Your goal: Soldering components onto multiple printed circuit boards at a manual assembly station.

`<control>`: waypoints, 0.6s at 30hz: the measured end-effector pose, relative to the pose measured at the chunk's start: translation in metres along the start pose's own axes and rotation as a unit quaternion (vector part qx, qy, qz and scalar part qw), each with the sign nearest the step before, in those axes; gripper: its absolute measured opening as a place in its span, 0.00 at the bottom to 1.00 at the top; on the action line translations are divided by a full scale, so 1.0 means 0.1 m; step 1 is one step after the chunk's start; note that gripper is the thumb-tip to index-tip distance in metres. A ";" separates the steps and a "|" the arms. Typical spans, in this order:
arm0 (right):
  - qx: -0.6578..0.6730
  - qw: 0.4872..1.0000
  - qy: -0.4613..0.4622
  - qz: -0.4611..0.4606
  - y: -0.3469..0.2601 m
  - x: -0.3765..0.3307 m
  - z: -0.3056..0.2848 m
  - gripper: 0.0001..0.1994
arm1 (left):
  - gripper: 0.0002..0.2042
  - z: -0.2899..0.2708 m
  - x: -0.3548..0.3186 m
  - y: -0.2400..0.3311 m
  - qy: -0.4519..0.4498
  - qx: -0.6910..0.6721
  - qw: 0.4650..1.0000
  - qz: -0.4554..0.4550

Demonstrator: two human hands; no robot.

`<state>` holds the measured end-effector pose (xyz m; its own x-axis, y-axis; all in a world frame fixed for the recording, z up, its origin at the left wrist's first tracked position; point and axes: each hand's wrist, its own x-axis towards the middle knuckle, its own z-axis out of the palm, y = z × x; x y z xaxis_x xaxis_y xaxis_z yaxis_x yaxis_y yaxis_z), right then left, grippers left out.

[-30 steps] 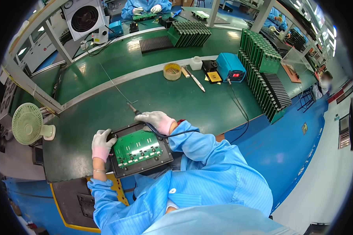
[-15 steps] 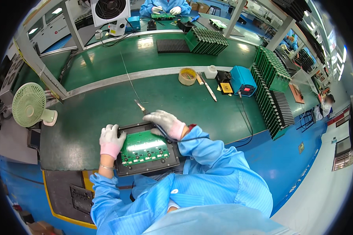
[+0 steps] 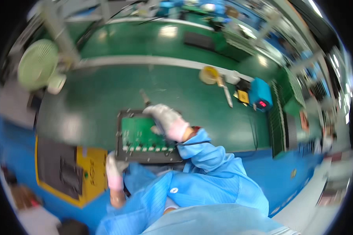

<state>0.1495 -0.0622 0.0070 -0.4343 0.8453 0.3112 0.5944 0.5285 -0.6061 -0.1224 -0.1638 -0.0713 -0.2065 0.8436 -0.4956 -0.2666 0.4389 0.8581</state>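
Observation:
A black frame [image 3: 119,135] holds a green circuit board [image 3: 139,131] at the near edge of the bench. White connectors line the board's near side. My right hand [image 3: 166,120], in a white and pink glove, is closed round a soldering iron [image 3: 144,96] above the board's far right part. The iron points away to the far left, and its cord runs back over my right sleeve. My left hand [image 3: 114,172], gloved alike, is at the frame's near left corner. Motion smears its fingers, so whether they touch the frame is unclear.
Along the back ledge are a yellow round tub [image 3: 209,75], a white-handled tool [image 3: 228,96], a white bottle [image 3: 232,77] and a blue soldering station [image 3: 260,95]. Green board racks [image 3: 277,121] stand at the right. A pale green fan [image 3: 39,64] is at the left, a yellow-edged cart [image 3: 91,172] below.
My left hand has left the frame's left side and come down to its near left corner. The right hand still holds the soldering iron over the board. The whole view has shifted and blurred.

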 end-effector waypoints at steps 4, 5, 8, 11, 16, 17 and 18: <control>0.033 0.998 -0.043 0.021 -0.42 0.08 -0.24 0.19 | 0.16 0.09 0.07 0.35 -0.148 0.008 0.989 -0.011; 0.044 0.999 -0.018 -0.010 -0.45 0.09 -0.27 0.19 | 0.16 -0.01 0.08 0.43 -0.178 0.055 0.982 -0.017; 0.237 0.961 0.074 0.119 -0.66 -0.02 -0.38 0.19 | 0.13 -0.24 -0.07 0.43 -0.204 0.007 0.979 -0.016; 0.106 0.946 0.277 0.128 -0.76 -0.05 -0.63 0.19 | 0.12 -0.35 -0.20 0.48 -0.098 -0.064 0.993 -0.030; 0.087 0.877 0.464 0.087 -0.39 -0.26 -0.77 0.19 | 0.10 -1.29 -0.27 0.26 0.117 -0.342 0.923 0.131; 0.088 0.868 0.481 0.086 -0.36 -0.30 -0.75 0.19 | 0.09 -1.42 -0.30 0.31 0.213 -0.377 0.894 0.113; 0.091 0.851 0.509 0.095 -0.18 -0.39 -0.76 0.18 | 0.09 -1.38 -0.34 0.46 0.222 -0.356 0.883 0.213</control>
<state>0.2075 -0.0986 0.0615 0.5242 0.5918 0.6123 0.4344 0.4327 -0.7900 -0.2574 -0.2146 -0.0338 -0.7372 0.6112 -0.2880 -0.5667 -0.3271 0.7562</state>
